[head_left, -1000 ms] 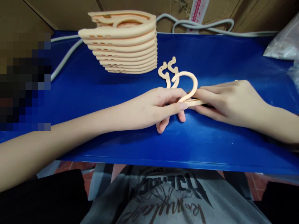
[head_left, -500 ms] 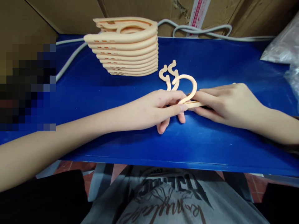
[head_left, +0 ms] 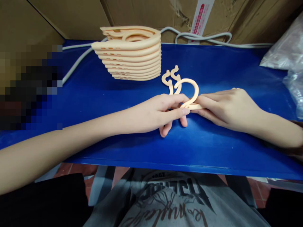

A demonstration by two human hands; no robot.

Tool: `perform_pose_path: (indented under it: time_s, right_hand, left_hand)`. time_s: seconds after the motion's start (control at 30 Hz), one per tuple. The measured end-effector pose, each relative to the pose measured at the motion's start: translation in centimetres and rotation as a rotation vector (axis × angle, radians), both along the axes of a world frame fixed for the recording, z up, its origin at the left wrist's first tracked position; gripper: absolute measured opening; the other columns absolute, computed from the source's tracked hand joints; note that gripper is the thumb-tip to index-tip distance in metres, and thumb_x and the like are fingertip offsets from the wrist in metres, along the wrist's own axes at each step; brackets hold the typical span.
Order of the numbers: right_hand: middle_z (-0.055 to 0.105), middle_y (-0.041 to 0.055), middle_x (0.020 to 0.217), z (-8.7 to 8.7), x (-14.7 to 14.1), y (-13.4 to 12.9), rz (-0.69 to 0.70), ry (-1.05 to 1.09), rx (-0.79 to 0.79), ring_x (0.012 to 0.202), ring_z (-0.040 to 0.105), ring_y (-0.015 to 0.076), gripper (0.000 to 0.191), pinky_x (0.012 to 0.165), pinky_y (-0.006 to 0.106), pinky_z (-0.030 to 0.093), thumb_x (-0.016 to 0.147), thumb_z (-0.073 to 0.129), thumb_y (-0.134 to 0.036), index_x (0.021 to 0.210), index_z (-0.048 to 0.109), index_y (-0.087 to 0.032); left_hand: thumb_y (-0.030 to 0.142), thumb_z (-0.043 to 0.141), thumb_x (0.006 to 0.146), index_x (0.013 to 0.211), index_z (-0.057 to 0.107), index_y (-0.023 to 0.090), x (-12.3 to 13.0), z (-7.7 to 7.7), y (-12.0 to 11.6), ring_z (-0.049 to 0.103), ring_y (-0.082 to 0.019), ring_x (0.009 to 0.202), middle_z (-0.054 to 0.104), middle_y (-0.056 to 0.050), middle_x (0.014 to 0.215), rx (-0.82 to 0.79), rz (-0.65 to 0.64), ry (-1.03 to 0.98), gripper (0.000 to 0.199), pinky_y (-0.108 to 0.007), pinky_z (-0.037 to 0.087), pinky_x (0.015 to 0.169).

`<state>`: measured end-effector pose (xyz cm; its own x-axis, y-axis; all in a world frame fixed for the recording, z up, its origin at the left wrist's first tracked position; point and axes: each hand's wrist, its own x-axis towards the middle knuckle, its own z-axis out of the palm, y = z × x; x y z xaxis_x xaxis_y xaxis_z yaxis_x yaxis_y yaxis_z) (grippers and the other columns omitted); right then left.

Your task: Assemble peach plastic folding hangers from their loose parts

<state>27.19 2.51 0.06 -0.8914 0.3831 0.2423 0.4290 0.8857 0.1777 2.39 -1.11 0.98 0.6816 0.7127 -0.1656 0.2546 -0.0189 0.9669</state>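
Observation:
Between my hands is a peach plastic folding hanger (head_left: 196, 90), its curved hook standing up toward the far side. My left hand (head_left: 163, 110) pinches it at the hook's base between thumb and index finger, the other fingers curled below. Wrapped over the hanger's right part, my right hand (head_left: 227, 107) hides most of it. Just beyond my left hand lie two flat, wavy peach pieces (head_left: 167, 80), their near ends partly hidden behind my fingers and the hook.
A tall stack of peach hanger pieces (head_left: 132, 58) stands at the back left of the blue table (head_left: 142, 151). A grey cable (head_left: 210, 37) runs along the cardboard (head_left: 146, 12) at the back. Clear plastic bags (head_left: 284, 47) lie at the far right.
The hanger's right part has turned slightly in my right hand and now sits closer against the hook's base. The whole view has shifted a little.

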Motion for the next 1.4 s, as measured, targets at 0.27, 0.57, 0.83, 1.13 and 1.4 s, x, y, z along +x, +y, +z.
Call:
perform_pose_path:
  time_s: [0.27,0.57,0.83,1.13,1.4]
  right_hand:
    - [0.077,0.0030,0.082,-0.3,0.3,0.0,-0.032,0.027,-0.079,0.061,0.064,0.0156,0.056,0.053,0.030,0.030,0.113,0.026,-0.051,0.103,0.073,-0.022]
    - [0.072,0.0034,0.068,0.0,0.0,-0.6,-0.177,0.049,-0.024,0.049,0.054,0.0153,0.053,0.049,0.028,0.025,0.111,0.031,-0.051,0.100,0.073,-0.020]
    - [0.073,0.0052,0.071,-0.2,0.0,-0.4,-0.240,0.012,-0.048,0.052,0.055,0.0174,0.060,0.050,0.030,0.024,0.110,0.025,-0.058,0.098,0.071,-0.021]
    - [0.073,0.0024,0.069,0.1,-0.2,-0.8,-0.144,-0.038,0.164,0.061,0.066,0.0163,0.057,0.053,0.032,0.030,0.113,0.030,-0.051,0.090,0.073,-0.022]
    - [0.069,0.0009,0.066,0.2,-0.1,-1.0,-0.180,-0.049,0.196,0.060,0.061,0.0150,0.055,0.053,0.031,0.025,0.112,0.033,-0.052,0.090,0.074,-0.023]
  left_hand:
    - [0.026,0.056,0.107,0.099,0.064,0.014,0.0,-0.4,-0.6,0.061,-0.005,0.048,0.068,0.002,0.083,0.048,0.093,-0.053,0.016,-0.015,0.054,0.044]
    - [0.026,0.064,0.099,0.102,0.066,0.020,0.0,-0.8,-0.8,0.064,-0.010,0.062,0.063,0.003,0.079,0.179,0.257,-0.076,0.006,-0.016,0.056,0.050]
    - [0.025,0.068,0.096,0.115,0.071,0.018,0.2,-0.5,-0.2,0.068,-0.009,0.068,0.070,-0.002,0.099,0.148,0.359,-0.107,0.020,-0.017,0.061,0.059]
    - [0.021,0.067,0.097,0.112,0.075,0.016,0.0,-0.3,0.4,0.067,-0.009,0.059,0.067,0.004,0.071,0.008,0.245,-0.134,0.018,-0.017,0.061,0.058]
    - [0.016,0.064,0.099,0.117,0.074,0.014,-0.3,-0.4,1.1,0.069,-0.008,0.058,0.066,0.004,0.069,-0.071,0.191,-0.104,0.020,-0.014,0.060,0.058]
